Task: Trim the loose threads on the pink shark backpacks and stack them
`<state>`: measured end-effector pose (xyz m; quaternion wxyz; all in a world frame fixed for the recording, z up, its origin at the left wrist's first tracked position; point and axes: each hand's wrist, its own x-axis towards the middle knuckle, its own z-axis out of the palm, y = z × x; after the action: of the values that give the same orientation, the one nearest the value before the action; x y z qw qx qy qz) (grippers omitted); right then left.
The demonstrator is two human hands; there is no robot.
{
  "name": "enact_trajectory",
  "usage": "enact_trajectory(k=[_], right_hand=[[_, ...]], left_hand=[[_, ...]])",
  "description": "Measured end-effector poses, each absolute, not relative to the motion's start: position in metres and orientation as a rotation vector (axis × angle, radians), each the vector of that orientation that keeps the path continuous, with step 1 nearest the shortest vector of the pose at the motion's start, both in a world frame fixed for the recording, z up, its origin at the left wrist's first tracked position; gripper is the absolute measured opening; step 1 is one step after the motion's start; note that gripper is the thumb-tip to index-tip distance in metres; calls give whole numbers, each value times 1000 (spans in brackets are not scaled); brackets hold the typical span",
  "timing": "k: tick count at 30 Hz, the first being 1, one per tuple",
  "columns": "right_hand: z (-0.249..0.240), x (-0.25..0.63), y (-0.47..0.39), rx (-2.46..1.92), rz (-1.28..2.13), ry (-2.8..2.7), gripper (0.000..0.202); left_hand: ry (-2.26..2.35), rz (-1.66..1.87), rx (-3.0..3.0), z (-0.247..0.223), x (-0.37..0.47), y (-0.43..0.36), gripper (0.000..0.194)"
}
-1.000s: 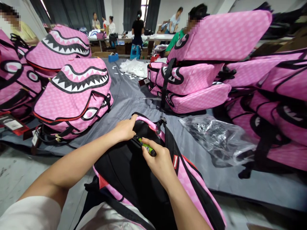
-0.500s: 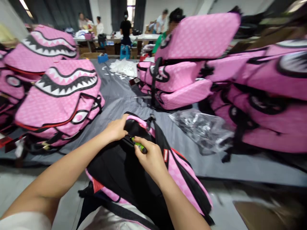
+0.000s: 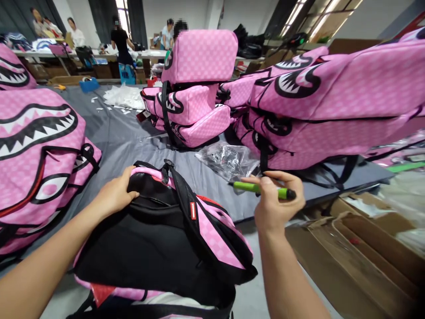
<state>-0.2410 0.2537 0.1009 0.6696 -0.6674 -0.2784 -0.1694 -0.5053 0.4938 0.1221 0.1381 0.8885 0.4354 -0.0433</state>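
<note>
A pink and black backpack (image 3: 146,252) lies with its black back panel facing up, partly over the table's front edge. My left hand (image 3: 116,192) grips its top edge beside the pink handle, thumb on the black fabric. Off to the right of the backpack, my right hand (image 3: 279,199) is raised and holds a green pen with black ends (image 3: 255,188) between thumb and fingers, its thin end pointing left. Beyond that hand, a clear plastic bag of small dark items (image 3: 229,159) rests on the table.
Pink shark-mouth backpacks are piled at the left (image 3: 40,133), centre (image 3: 199,106) and right (image 3: 325,106) of the grey-covered table (image 3: 116,133). Open cardboard boxes (image 3: 352,252) stand at the lower right. Several people are at the far tables.
The view has swung to the right. My right hand has left the backpack's top and moved right with the pen. My left hand stays on the backpack's edge.
</note>
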Motion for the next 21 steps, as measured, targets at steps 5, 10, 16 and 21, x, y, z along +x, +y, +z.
enact_trajectory(k=[5,10,16,21], right_hand=[[34,-118,238,-2518,-469,-539,36],[4,-79,259,-2746,-130,-834,26],[-19,-125,288,-2921,74,-1083,24],[-21,-160,286,-2919,10,-1235,28]], left_hand=[[1253,-183,2551,122,-501,498,76],[1238,-152,2510,123,-502,496,77],[1225,-103,2485,123,-502,494,76],[1213,-126,2486,124,-501,496,76]])
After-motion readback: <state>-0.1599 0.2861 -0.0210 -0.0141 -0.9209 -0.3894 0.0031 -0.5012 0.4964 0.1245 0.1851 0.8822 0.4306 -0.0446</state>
